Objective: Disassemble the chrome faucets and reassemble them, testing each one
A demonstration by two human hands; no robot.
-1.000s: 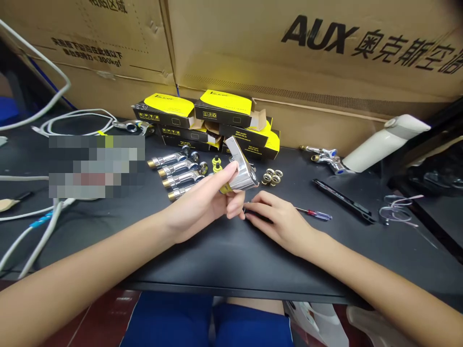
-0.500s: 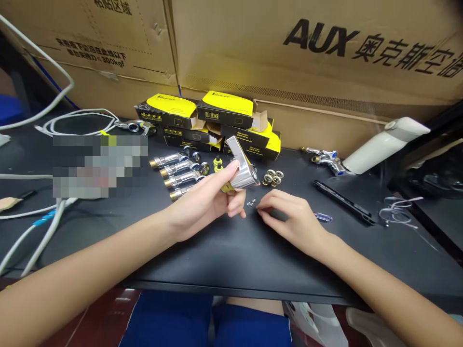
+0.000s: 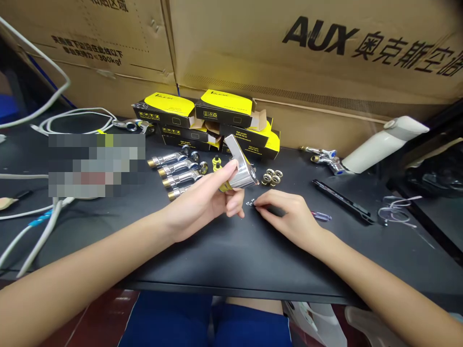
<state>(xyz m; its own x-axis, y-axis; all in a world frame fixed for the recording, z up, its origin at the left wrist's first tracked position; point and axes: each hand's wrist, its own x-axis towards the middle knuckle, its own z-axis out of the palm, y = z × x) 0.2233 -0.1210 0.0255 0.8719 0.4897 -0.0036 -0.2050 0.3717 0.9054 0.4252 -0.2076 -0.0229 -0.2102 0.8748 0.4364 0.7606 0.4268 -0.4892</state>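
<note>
My left hand (image 3: 211, 195) is wrapped round a chrome faucet handle (image 3: 241, 168), its flat lever tilted up and a yellow part showing beneath it. My right hand (image 3: 287, 212) rests low on the black desk, thumb and fingertips pinched together. Right at those fingertips lie several tiny shiny metal pieces (image 3: 249, 203), perhaps screws; whether one is between the fingers is too small to tell. Behind the handle stand yellow-and-black valve cartridges (image 3: 216, 163). To their left is a row of chrome faucet bodies (image 3: 177, 168) with brass ends, partly covered by my left hand.
Several brass-and-chrome rings (image 3: 271, 177) sit beyond my right hand. A purple screwdriver (image 3: 321, 216), black pen-like case (image 3: 342, 201), glasses (image 3: 398, 212), white bottle (image 3: 385, 144) and angle valves (image 3: 327, 159) are at the right. Yellow-black boxes (image 3: 224, 108) are stacked behind; white cables (image 3: 39, 231) run left.
The fingertips of my right hand have shifted slightly left, onto the tiny metal pieces. My left hand keeps the faucet handle nearly still. The view has moved a little.
</note>
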